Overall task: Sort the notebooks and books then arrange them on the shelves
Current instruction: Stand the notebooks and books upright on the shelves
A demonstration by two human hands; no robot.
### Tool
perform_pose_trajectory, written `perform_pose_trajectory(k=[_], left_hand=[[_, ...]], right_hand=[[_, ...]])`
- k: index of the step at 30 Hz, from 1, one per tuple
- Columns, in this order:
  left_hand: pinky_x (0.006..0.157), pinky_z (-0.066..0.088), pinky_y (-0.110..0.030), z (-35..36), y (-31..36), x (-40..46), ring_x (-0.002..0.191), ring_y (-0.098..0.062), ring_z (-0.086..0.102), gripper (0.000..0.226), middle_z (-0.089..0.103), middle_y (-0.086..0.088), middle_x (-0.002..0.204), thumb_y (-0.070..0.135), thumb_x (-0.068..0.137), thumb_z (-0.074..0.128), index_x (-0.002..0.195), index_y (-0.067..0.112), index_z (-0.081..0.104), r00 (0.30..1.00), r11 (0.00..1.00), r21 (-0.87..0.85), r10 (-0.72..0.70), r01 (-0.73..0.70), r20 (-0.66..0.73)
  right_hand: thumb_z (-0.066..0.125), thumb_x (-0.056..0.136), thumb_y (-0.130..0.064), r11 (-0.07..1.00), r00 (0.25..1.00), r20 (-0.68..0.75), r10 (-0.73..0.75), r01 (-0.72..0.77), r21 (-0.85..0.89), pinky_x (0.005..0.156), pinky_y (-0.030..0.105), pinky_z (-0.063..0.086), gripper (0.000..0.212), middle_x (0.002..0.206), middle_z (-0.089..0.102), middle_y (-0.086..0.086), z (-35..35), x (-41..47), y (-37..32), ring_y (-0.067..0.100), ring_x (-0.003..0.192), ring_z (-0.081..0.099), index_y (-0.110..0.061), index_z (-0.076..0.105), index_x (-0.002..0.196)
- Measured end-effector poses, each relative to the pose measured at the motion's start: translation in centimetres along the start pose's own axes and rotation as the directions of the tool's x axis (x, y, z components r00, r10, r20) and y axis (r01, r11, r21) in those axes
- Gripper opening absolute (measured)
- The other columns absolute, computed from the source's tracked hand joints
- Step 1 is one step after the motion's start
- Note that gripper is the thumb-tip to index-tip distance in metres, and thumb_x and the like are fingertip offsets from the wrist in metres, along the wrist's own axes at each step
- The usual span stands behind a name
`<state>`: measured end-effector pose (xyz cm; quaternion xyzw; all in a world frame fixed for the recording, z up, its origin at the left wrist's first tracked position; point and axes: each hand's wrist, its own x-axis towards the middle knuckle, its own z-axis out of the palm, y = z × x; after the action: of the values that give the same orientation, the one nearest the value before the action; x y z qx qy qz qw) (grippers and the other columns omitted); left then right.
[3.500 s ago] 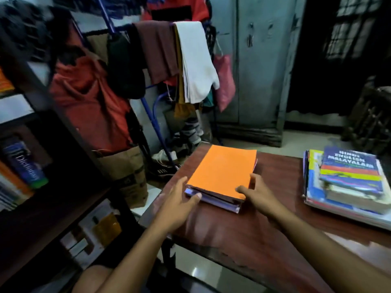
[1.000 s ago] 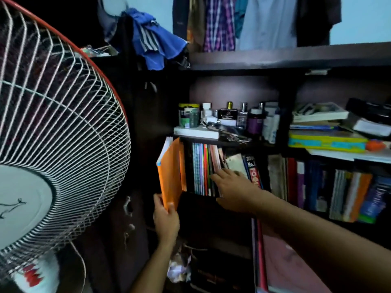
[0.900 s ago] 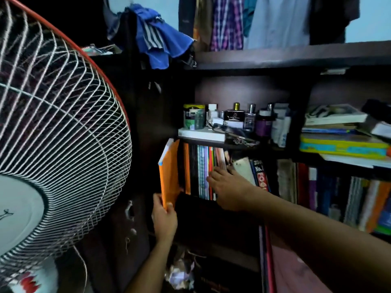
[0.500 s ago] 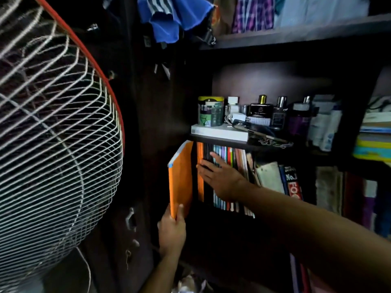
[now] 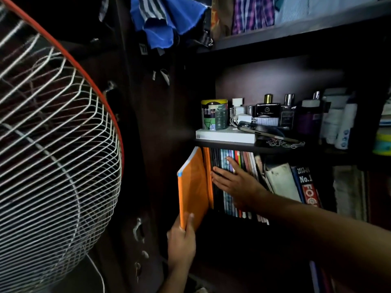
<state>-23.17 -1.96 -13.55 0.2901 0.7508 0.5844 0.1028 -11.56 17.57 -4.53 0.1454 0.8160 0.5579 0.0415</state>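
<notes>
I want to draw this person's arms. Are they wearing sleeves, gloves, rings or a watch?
No gloves on either one. The left hand and right hand are bare, and both forearms are bare as far as the picture shows, so no sleeves appear. No ring, watch or bracelet shows, though the light is dim. The fingernails look short.

Wire-caged fan (image 5: 53,155) at left, blue cloth (image 5: 167,24) hanging above, tin (image 5: 214,114), perfume bottles (image 5: 267,108)
</notes>
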Motion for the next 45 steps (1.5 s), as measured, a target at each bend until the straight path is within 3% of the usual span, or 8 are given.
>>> perform_pose_trajectory(k=[5,9,16,21,29,34,39,45], left_hand=[[0.061,0.045,-0.019,-0.4,0.0,0.0,0.076,0.000,0.062,0.043,0.066,0.010,0.085,0.052,0.101,0.046,0.125,0.021,0.064,1.000,1.000,0.011,0.013,-0.013,0.012],[0.067,0.048,-0.026,-0.2,-0.7,0.3,0.083,-0.005,0.065,0.048,0.070,0.005,0.092,0.056,0.099,0.045,0.125,0.022,0.066,0.998,0.999,0.027,0.040,-0.041,0.037],[0.069,0.051,-0.028,0.1,-1.0,0.6,0.089,-0.014,0.069,0.048,0.072,-0.001,0.101,0.055,0.099,0.045,0.127,0.021,0.064,0.998,0.998,0.011,0.060,-0.060,0.014],[0.079,0.044,-0.029,0.2,-0.9,0.7,0.093,-0.015,0.064,0.041,0.069,0.004,0.098,0.049,0.100,0.049,0.124,0.020,0.066,1.000,1.000,-0.010,0.024,-0.024,-0.018],[0.093,0.050,-0.034,0.1,-1.0,0.7,0.105,-0.016,0.064,0.041,0.069,0.004,0.112,0.051,0.099,0.052,0.129,0.024,0.064,0.999,1.000,-0.023,0.016,-0.015,0.039],[0.081,0.051,-0.030,0.2,-1.2,1.1,0.094,-0.010,0.066,0.038,0.070,0.007,0.101,0.055,0.097,0.051,0.119,0.028,0.067,0.993,0.999,0.012,0.036,-0.037,0.111],[0.070,0.051,-0.030,0.2,-0.2,1.6,0.080,-0.007,0.063,0.031,0.067,0.010,0.090,0.054,0.097,0.053,0.107,0.026,0.062,0.993,0.997,-0.069,-0.038,0.045,0.108],[0.092,0.054,-0.039,-0.1,-0.5,1.8,0.098,-0.017,0.068,0.027,0.071,0.011,0.101,0.052,0.089,0.066,0.103,0.029,0.066,0.971,0.988,-0.130,-0.051,0.083,0.235]], right_hand=[[0.043,0.095,-0.057,0.999,0.999,-0.043,-0.029,0.029,0.017,0.112,0.075,0.005,0.084,0.163,0.015,0.018,-0.9,0.6,-0.4,0.037,0.151,0.008,-0.007,0.016,0.156],[0.043,0.097,-0.038,0.996,0.989,-0.144,-0.043,0.054,0.075,0.106,0.061,0.031,0.042,0.120,0.055,0.010,-2.7,2.5,0.0,0.036,0.121,0.044,-0.013,0.057,0.128],[0.040,0.101,-0.029,0.983,0.969,-0.244,-0.044,0.086,0.164,0.088,0.046,0.037,0.030,0.099,0.056,0.006,-2.9,3.2,0.7,0.028,0.083,0.056,-0.016,0.066,0.110],[0.042,0.101,-0.019,0.984,0.999,-0.043,-0.018,0.025,0.177,0.077,0.041,0.046,0.031,0.126,0.047,0.017,-3.6,3.1,-0.5,0.022,0.054,0.035,-0.008,0.065,0.119],[0.035,0.103,-0.010,0.925,0.994,0.052,0.094,-0.107,0.365,0.086,0.046,0.046,0.033,0.131,0.043,0.017,-4.0,2.1,-0.1,0.034,0.093,0.063,0.001,0.062,0.119],[0.037,0.104,-0.009,0.889,0.980,0.117,0.160,-0.195,0.415,0.062,0.037,0.039,0.032,0.136,0.036,0.018,-3.3,-0.2,-0.2,0.032,0.092,0.061,0.004,0.057,0.125],[0.047,0.099,-0.024,0.801,0.949,0.208,0.238,-0.313,0.510,0.064,0.037,0.039,0.040,0.148,0.028,0.012,-4.3,-0.4,-1.5,0.036,0.096,0.059,-0.003,0.058,0.130],[0.061,0.090,-0.035,0.378,0.857,0.336,0.390,-0.482,0.790,0.079,0.040,0.049,0.083,0.168,-0.001,0.001,-5.0,-0.7,-4.1,0.038,0.113,0.059,-0.026,0.011,0.155]])
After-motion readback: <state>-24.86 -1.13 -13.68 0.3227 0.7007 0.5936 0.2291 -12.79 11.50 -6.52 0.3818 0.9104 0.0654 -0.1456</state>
